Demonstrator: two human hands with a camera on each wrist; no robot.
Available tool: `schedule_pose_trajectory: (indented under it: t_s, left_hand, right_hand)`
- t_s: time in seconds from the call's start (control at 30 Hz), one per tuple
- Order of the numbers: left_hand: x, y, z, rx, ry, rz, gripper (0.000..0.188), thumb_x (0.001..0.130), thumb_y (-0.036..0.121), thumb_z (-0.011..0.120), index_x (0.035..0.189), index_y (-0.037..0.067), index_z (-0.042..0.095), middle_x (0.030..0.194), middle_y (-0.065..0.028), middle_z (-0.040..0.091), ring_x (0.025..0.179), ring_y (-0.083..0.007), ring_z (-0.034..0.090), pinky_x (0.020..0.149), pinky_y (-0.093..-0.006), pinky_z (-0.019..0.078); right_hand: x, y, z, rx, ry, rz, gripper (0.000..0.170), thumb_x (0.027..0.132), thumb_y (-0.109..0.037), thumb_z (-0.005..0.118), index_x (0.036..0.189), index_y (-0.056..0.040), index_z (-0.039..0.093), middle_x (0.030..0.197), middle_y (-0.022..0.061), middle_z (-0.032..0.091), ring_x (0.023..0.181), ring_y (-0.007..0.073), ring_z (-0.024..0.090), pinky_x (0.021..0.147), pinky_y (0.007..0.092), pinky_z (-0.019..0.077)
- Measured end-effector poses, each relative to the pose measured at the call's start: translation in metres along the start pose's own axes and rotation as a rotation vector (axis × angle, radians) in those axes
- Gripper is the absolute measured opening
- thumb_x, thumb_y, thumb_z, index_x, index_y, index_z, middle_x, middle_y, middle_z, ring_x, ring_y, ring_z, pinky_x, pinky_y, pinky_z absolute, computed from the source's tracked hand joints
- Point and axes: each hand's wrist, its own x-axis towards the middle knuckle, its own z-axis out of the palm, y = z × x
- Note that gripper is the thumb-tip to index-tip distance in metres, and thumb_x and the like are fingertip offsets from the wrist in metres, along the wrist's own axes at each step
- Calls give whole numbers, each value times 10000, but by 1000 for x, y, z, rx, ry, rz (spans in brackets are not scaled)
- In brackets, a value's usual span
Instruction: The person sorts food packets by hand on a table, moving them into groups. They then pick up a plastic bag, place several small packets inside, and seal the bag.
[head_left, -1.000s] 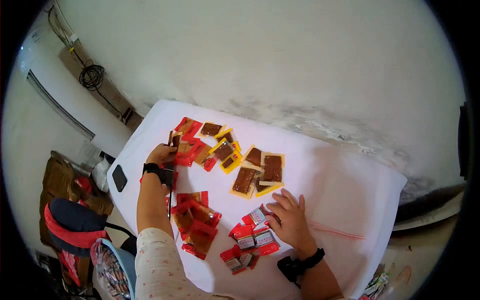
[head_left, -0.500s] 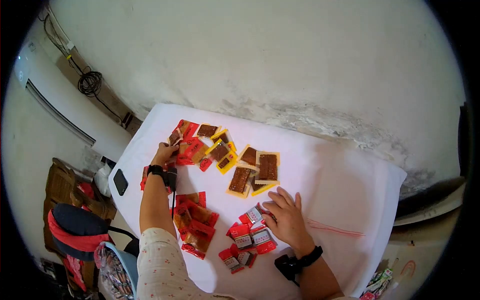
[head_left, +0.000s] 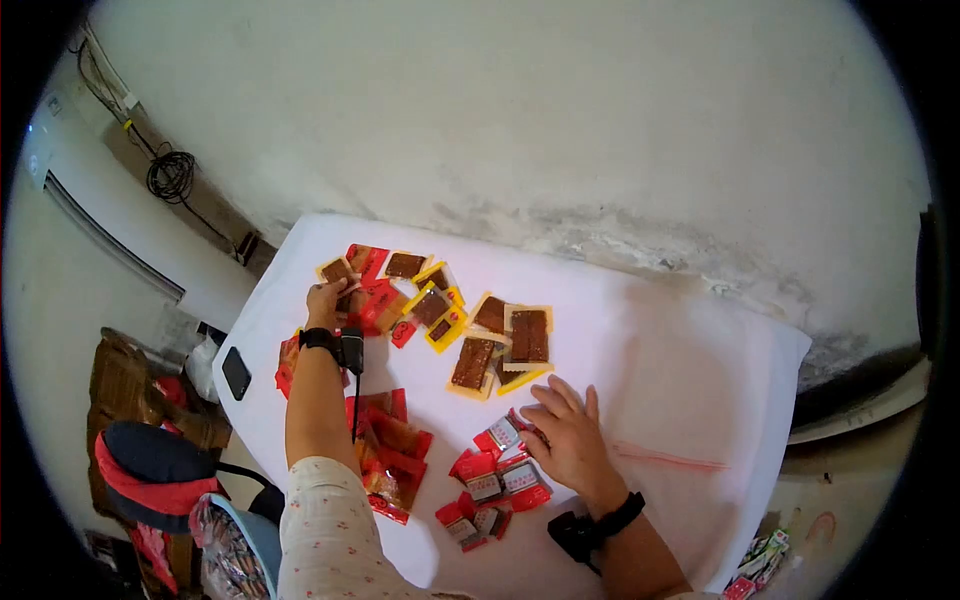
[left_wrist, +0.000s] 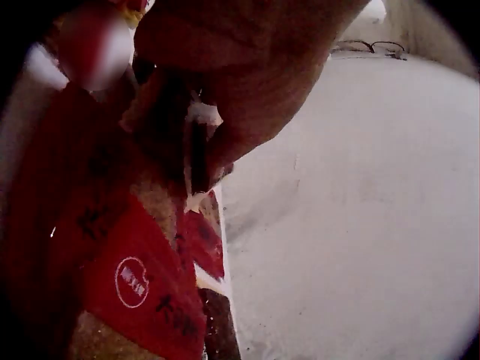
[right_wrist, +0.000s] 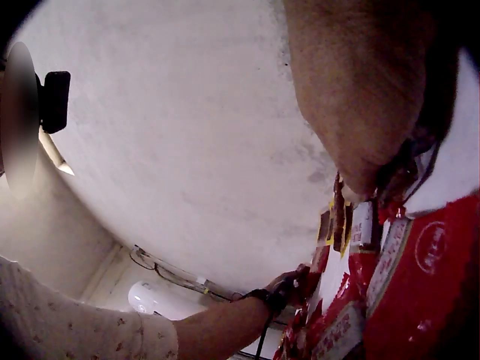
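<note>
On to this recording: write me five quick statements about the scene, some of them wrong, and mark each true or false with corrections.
1. The left hand touches a brown packet. True.
2. The right hand grips a phone. False: it is beside the red-and-white packets, and the phone lies apart, near the table's other side.
3. A black strap circles the right wrist. True.
4. The light-blue tub stands on the table. False: it is off the table, at the lower left of the head view.
5. The table has a white covering. True.
</note>
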Motion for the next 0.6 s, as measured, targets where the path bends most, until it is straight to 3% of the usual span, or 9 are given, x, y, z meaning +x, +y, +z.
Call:
schedule_pose_trajectory:
  t_s: [0.03, 0.1, 0.17, 0.23, 0.3, 0.33, 0.4, 0.47, 0.6]
  left_hand:
    - [-5, 7, -2, 72, 96, -50, 421, 799, 249, 650, 1083, -11, 481, 944, -126, 604, 756, -282, 628, 641, -483, 533]
    - [-6, 11, -10, 44, 91, -26, 364, 814, 172, 610, 1085, 7, 432, 961, -121, 590, 763, -275, 633, 629, -435, 547]
    - [24, -9, -29, -130, 172, 200, 351, 767, 84, 644, 1059, -4, 472, 934, -146, 603, 776, -260, 630, 644, -339, 532]
    - [19, -8, -37, -144, 241, 284, 301, 775, 57, 606, 1044, 3, 481, 914, -130, 609, 765, -251, 640, 630, -331, 533]
    - [-22, 16, -39, -287, 108, 209, 213, 808, 44, 556, 1011, 6, 507, 913, -118, 618, 744, -240, 648, 625, -339, 539]
    - [-15, 9, -45, -269, -52, 209, 197, 874, 94, 499, 1058, 24, 500, 967, -111, 619, 786, -243, 653, 652, -388, 565]
    - [-64, 26, -25, -309, -351, 151, 244, 882, 107, 490, 1111, 23, 508, 1004, -105, 618, 862, -251, 638, 771, -434, 538]
    - [-115, 33, 5, -263, -532, 155, 325, 860, 63, 517, 1179, 25, 470, 1090, -99, 592, 959, -228, 602, 839, -398, 508]
    - [-134, 28, 49, -194, -604, 94, 344, 849, -18, 487, 1190, 27, 488, 1095, -94, 605, 945, -200, 611, 813, -358, 514]
  right_hand:
    - [0, 0, 1, 6, 2, -4, 243, 786, -240, 640, 988, -105, 652, 1244, 95, 516, 1261, 291, 373, 986, 642, 227]
    - [0, 0, 2, -3, -7, 10, 245, 793, -244, 635, 988, -98, 655, 1243, 93, 519, 1264, 285, 370, 997, 639, 216]
    - [0, -2, -1, 2, -13, 8, 246, 797, -246, 633, 989, -94, 656, 1241, 92, 521, 1265, 282, 369, 1002, 635, 212]
    - [0, -2, -2, 7, -15, 7, 247, 802, -248, 630, 990, -90, 657, 1239, 91, 522, 1266, 279, 369, 1008, 631, 209]
    - [0, -1, -2, 13, -11, 10, 249, 805, -250, 628, 990, -85, 657, 1235, 93, 525, 1266, 278, 368, 1013, 622, 209]
    - [0, -1, -2, 16, -9, 8, 249, 805, -250, 628, 990, -85, 657, 1235, 93, 525, 1266, 278, 368, 1013, 622, 209]
    - [0, -2, -2, 0, -21, 15, 256, 804, -251, 629, 1002, -90, 655, 1238, 95, 523, 1265, 279, 369, 1014, 623, 209]
    - [0, -2, -2, -7, -29, 17, 257, 802, -246, 629, 1005, -90, 653, 1237, 96, 522, 1264, 281, 369, 1012, 623, 210]
    - [1, -3, -4, 9, -36, 21, 249, 799, -228, 627, 1004, -88, 645, 1234, 99, 518, 1264, 288, 367, 1009, 623, 214]
